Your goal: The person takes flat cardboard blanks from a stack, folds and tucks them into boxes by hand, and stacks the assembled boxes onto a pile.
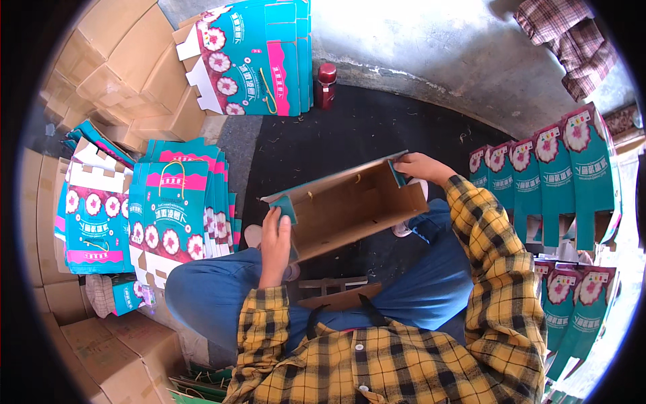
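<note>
A teal gift carton (356, 209), its brown inside facing up at me, is held tilted between my two hands above my lap. Two yellowish cord ends show on its far inner wall. At the carton's left end, my left hand (274, 244) has its fingers and thumb on a small teal flap. My right hand (424, 168) is closed on the far right corner, next to another teal end flap. The carton's printed outer faces are mostly turned away from view.
Flat printed cartons (171, 215) lie stacked at my left, more (252, 60) lean at the back. A red flask (326, 86) stands near the wall. Assembled teal boxes (538, 175) line my right. Brown boxes (128, 74) pile up at the left. A checked cloth (572, 44) hangs back right.
</note>
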A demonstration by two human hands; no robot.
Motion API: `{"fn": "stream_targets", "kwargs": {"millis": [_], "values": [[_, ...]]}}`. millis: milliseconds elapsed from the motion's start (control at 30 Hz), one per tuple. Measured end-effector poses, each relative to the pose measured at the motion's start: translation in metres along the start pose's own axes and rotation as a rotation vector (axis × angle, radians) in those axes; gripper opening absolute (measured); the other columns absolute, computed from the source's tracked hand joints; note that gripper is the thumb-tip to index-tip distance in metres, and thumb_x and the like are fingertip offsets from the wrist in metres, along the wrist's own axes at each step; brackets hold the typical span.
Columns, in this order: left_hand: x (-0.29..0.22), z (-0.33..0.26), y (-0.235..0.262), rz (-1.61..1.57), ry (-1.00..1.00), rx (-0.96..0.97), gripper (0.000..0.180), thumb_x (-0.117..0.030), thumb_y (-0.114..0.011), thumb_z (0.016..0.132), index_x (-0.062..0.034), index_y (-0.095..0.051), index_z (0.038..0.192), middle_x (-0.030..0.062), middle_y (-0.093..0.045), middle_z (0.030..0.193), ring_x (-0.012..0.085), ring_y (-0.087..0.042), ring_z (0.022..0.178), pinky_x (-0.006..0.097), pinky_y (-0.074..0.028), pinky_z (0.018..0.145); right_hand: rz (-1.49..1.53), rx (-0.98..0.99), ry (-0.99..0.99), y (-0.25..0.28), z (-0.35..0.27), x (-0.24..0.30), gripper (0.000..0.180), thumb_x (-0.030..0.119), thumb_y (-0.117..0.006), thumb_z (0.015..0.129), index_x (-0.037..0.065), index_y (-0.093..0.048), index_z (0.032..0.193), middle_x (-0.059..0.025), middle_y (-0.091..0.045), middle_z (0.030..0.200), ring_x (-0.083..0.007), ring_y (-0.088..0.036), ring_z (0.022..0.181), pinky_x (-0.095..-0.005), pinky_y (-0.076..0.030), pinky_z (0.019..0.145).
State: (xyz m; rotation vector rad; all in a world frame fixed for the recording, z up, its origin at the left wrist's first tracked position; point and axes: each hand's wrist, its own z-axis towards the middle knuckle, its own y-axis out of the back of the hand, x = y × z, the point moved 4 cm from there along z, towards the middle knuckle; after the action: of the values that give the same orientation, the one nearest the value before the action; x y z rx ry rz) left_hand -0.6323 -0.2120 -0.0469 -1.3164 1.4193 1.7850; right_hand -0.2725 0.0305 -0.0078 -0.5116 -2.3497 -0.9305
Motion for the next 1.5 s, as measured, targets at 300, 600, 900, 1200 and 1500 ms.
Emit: {"fn": "stream_targets", "kwargs": {"millis": [300,600,900,1200,1500], "values": [[-0.006,0.002,-0.01,0.212,-0.05,0.098,0.053,-0.044,-0.066,0.097,0.0053,-0.067,0.116,0.0318,-0.049,0.147,0.0436,-0.045,0.137,0.049,-0.035,0.116,-0.696,-0.127,0.354,-0.047,0.002,0.025,0.044,0.033,-0.047,0.1,-0.003,-0.071,0.097,-0.0299,-0.071,0.101,-0.0463,-0.069,0.095,-0.0541,-0.054,0.089],[0.007,0.0,-0.009,0.225,-0.001,0.1,0.046,-0.039,-0.064,0.097,0.0025,-0.067,0.117,0.03,-0.053,0.145,0.0443,-0.047,0.133,0.049,-0.036,0.113,0.249,0.003,-0.136,-0.019,-0.014,0.036,0.105,0.09,-0.035,0.088,0.005,-0.049,0.149,-0.0239,-0.053,0.144,-0.0367,-0.055,0.13,-0.0485,-0.045,0.107],[0.022,-0.009,0.016,0.002,0.185,0.026,0.04,-0.035,-0.06,0.099,0.0022,-0.067,0.114,0.0219,-0.068,0.119,0.038,-0.064,0.11,0.043,-0.047,0.099,0.116,-0.06,-0.048,-0.014,-0.01,0.004,0.113,0.066,-0.079,0.079,0.001,-0.031,0.157,-0.022,-0.05,0.143,-0.0338,-0.057,0.127,-0.0504,-0.047,0.106],[0.003,-0.008,0.019,-0.014,0.154,-0.051,0.051,-0.044,-0.056,0.104,-0.0002,-0.062,0.13,0.0152,-0.067,0.121,0.0252,-0.063,0.113,0.04,-0.046,0.099,-0.944,-0.241,0.183,-0.052,-0.003,0.032,0.081,0.05,-0.087,0.075,-0.004,-0.053,0.125,-0.0215,-0.062,0.116,-0.0386,-0.064,0.111,-0.0459,-0.055,0.092],[0.078,-0.017,-0.024,-0.288,0.199,0.168,0.076,-0.025,-0.074,0.091,-0.0012,-0.037,0.153,0.0206,-0.052,0.143,0.0326,-0.051,0.134,0.04,-0.04,0.113,-1.133,-0.361,0.244,-0.056,0.002,0.033,0.085,0.052,-0.089,0.071,-0.006,-0.054,0.122,-0.0172,-0.068,0.107,-0.0323,-0.071,0.1,-0.0408,-0.059,0.081]]}}
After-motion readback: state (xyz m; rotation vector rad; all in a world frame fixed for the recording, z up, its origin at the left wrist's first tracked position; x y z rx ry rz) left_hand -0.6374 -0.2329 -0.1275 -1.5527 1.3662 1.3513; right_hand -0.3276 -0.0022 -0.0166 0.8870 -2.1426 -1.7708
